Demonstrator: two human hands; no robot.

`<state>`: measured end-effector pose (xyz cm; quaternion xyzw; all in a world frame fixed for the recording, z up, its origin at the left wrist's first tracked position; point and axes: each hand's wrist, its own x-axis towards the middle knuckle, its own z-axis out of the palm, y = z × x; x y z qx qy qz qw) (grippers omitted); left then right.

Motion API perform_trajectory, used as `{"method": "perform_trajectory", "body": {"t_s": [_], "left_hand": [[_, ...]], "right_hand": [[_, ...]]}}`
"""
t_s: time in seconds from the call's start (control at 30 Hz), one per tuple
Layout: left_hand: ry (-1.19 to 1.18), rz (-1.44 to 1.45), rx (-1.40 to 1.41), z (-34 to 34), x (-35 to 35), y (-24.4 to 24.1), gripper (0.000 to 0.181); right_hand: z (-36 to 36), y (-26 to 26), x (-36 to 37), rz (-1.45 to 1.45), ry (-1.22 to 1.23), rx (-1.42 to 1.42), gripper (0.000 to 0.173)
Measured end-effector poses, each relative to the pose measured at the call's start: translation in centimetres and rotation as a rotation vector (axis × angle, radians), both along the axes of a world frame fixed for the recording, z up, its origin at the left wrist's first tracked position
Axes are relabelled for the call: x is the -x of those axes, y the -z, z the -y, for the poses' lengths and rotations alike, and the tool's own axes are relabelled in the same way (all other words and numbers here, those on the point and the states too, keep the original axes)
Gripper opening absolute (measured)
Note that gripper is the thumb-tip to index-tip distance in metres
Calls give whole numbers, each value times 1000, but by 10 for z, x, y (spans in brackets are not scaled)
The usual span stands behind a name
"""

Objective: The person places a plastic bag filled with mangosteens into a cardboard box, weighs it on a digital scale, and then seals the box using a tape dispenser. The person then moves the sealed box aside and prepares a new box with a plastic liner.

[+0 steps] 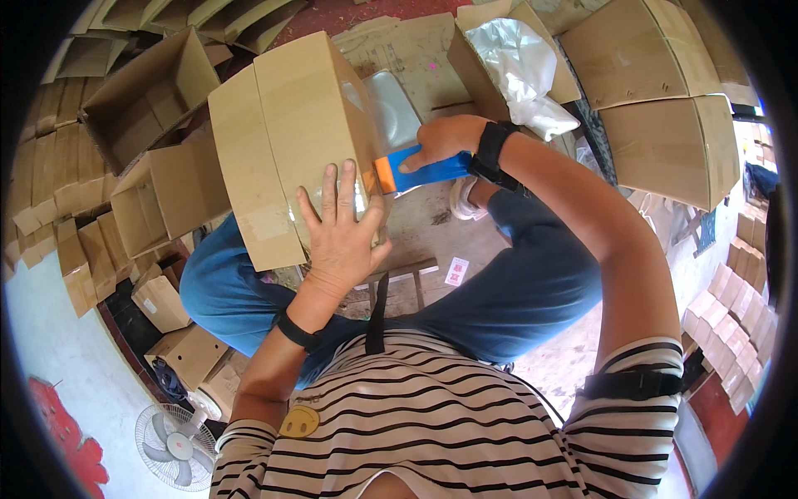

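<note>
A closed cardboard box [299, 125] stands before me, a seam running along its upper face with shiny clear tape near its edges. My left hand [343, 234] lies spread on the near part of that face, fingers apart, pressing on the board. In my right hand [446, 146] is a blue tape dispenser [411, 171] with an orange front end. That orange end meets the box's right side, close to my left fingertips. Whether tape is coming off it is hidden. Behind the dispenser lies a grey, shiny flat object [393, 106], partly covered by the box.
Open cardboard boxes [153, 103] crowd the left. A carton [461, 56] at upper right holds a silvery plastic bag [514, 62]. Larger boxes [661, 143] are stacked at right. A small printed card [457, 272] lies between my legs; an electric fan [177, 446] stands lower left.
</note>
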<state>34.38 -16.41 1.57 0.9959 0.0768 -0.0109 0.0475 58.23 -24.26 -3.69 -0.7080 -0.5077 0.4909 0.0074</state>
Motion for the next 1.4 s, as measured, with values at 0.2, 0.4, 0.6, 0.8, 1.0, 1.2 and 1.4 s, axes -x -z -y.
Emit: {"method": "perform_trajectory", "body": {"t_s": [0.2,0.4,0.6,0.8,1.0,1.2,1.4], "left_hand": [[-9,-16,22,2,-3,-1,54],[-13,21,43,-5,3,1,57],[-47,112,156,-5,3,-1,78],[-31,130,122,-4,7,9,74],[-49,75,79,-3,6,9,71],[-69,60,84,-2,4,9,70],[-56,147,95,-5,3,13,68]], "right_hand": [[-13,40,17,-31,-13,19,76],[2,68,13,156,346,54,51],[-14,14,108,162,1368,-795,39],[-45,34,131,203,1352,-1095,29],[-52,80,132,58,1445,-849,24],[-38,118,141,151,1395,-701,23],[-51,46,132,31,1468,-905,27]]}}
